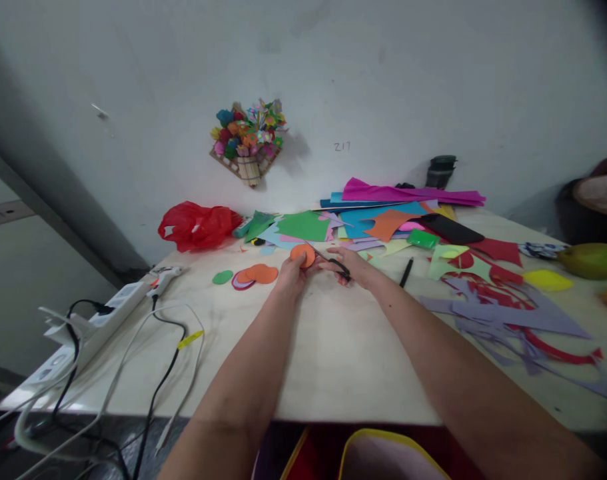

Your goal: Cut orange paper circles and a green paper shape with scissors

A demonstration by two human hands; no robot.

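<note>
My left hand (290, 272) pinches a small orange paper circle (303, 254) and holds it up over the pale table (333, 347). My right hand (350, 267) is closed round black-handled scissors (337, 266), whose blades point left toward the circle. Several cut paper discs (256, 275), orange, red and green, lie just left of my left hand.
Coloured paper sheets (383, 213) are heaped at the back. Purple and red offcuts (513, 313) spread at the right. A black pen (406, 272), a red plastic bag (198, 225), a white power strip (98, 323) with cables and a glue gun (164, 275) are at the left.
</note>
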